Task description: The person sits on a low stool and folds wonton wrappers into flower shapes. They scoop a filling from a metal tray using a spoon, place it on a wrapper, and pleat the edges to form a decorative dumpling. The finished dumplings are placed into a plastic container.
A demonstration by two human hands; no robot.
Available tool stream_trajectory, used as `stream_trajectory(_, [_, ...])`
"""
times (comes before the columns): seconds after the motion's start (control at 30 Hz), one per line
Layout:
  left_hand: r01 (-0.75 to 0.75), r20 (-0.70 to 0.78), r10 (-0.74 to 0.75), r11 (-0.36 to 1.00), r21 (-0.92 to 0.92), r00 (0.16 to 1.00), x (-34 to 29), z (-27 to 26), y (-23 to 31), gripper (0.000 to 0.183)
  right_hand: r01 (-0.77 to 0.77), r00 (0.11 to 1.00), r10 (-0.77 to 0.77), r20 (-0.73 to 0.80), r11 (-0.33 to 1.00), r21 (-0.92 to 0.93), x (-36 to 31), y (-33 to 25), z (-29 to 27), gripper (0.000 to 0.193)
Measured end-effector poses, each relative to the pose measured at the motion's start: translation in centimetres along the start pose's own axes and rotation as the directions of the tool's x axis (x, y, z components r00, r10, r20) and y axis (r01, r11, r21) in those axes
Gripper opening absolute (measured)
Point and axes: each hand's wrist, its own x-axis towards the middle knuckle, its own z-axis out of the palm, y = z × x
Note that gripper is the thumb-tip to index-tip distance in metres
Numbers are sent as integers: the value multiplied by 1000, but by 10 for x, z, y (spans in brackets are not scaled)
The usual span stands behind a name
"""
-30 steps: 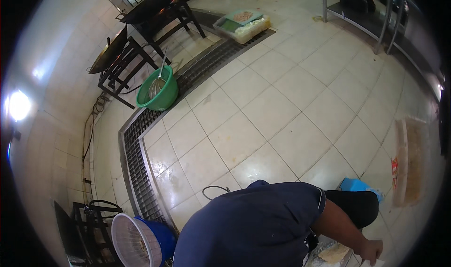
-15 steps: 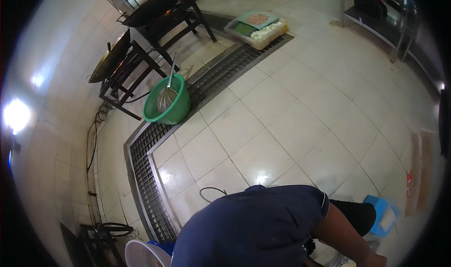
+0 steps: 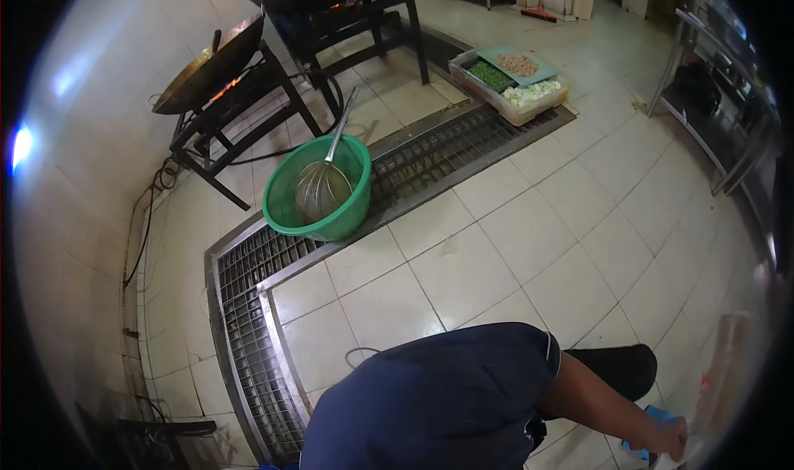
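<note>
My navy-sleeved shoulder fills the bottom of the head view, and my bare left arm runs from it toward the lower right corner. At its end my left hand [image 3: 672, 438] is closed, fingers curled down; whatever it holds is hidden. A light-blue box-like object [image 3: 659, 414] lies right beside the hand, partly covered by it. Just past the arm shows a dark-trousered knee [image 3: 616, 369]. My right hand is out of view.
A green plastic tub [image 3: 351, 213] holding a long-handled wire skimmer [image 3: 324, 190] stands on the floor drain grate [image 3: 248, 362]. Beyond are a wok [image 3: 203, 73] over flame on a black stand [image 3: 240, 151], a tub of chopped food [image 3: 523, 110] and a metal shelf [image 3: 703, 131].
My view has shifted, so the tub and stands sit farther right and most things look larger. The white bucket at lower left has left view. My left hand now covers more of the blue object.
</note>
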Motion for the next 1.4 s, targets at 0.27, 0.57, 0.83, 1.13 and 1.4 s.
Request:
stream_trajectory(0.27, [164,-298,-299,900,-404,906,-102,-152,185,29,471,882,-467,66,878,-88,71,-98,102,43])
stream_trajectory(0.57, [-48,-599,87,996,80,796,-204,-272,238,17,425,818,-518,249,837,346,121,-199,206,45])
stream_trajectory(0.83, [-186,-721,44,975,-119,692,-329,-353,347,16,365,708,-598,377,766,529,159,-287,311,46])
stream_trajectory(1.13, [-333,-863,171,943,4,475,-458,-410,410,18,515,542,-599,589,791,331,155,-407,404,25])
stream_trajectory(1.4, [-236,-910,224,961,146,349,-542,-386,443,16,554,259,-746,613,635,539,136,-493,482,13])
